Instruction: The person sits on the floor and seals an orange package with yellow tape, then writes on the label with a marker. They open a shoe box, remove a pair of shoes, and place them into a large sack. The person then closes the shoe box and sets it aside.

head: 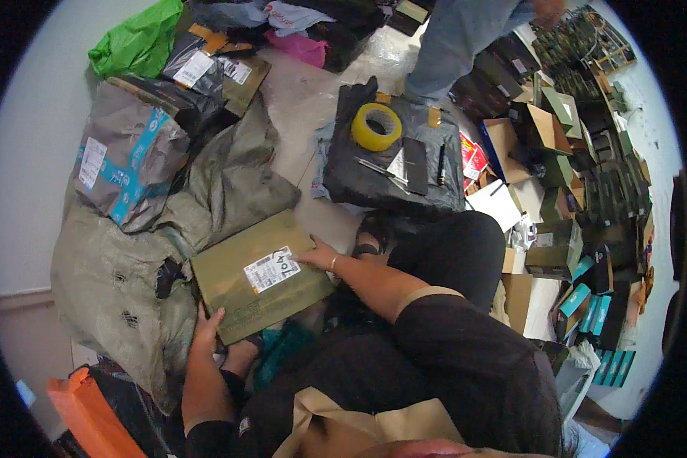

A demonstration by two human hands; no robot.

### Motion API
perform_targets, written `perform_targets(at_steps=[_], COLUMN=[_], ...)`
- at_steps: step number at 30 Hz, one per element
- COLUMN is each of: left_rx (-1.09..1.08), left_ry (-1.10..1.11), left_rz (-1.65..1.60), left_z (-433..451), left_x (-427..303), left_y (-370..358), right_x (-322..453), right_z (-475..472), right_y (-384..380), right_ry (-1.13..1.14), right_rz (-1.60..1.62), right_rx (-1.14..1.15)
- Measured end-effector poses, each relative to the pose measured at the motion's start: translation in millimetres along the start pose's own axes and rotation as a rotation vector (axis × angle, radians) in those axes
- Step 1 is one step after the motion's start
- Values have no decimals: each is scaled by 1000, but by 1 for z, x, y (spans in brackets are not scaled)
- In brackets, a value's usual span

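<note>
An olive-brown cardboard box [229, 263] with a white label bearing print and handwriting lies between my two hands. My left hand [209, 326] grips its lower left edge, thumb on top. At its right edge, my right hand [318, 256] rests with fingers by the label and holds that side. A large woven sack [109, 275] lies against the box's left side. Beyond my knee, a black-wrapped parcel [343, 177] carries a yellow roll of tape [376, 127], a dark flat card-like piece [415, 166], a black pen [442, 165] and slim metallic tools.
A grey parcel with blue tape [100, 197] leans on the sack near a green plastic bag [140, 43]. An orange bag [94, 415] lies lower left. Another person's leg [452, 46] stands beyond the black parcel. Many shoebox-like boxes [555, 246] line the right side.
</note>
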State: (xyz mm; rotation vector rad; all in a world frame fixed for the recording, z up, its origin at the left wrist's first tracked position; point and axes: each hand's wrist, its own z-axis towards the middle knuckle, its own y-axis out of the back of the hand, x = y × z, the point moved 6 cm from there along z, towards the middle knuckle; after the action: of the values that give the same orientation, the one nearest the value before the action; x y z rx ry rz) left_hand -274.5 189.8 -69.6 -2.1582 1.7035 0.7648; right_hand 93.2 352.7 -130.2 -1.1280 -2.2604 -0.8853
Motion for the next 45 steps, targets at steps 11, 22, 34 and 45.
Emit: perform_targets(at_steps=[11,22,34,45], left_rx=[264,363,429,525], left_ry=[255,294,174,-180], left_rz=[-430,-733,-661,-537], left_z=[57,78,83,-61], left_x=[54,34,-10,-126], left_y=[-9,-34,-75,-107], right_x=[-15,-52,-36,122], right_z=[-15,28,60,-142], right_y=[-28,-30,-25,121], right_ry=[-437,-422,-194,258], right_rz=[829,935,580,652], right_rx=[618,542,198,417])
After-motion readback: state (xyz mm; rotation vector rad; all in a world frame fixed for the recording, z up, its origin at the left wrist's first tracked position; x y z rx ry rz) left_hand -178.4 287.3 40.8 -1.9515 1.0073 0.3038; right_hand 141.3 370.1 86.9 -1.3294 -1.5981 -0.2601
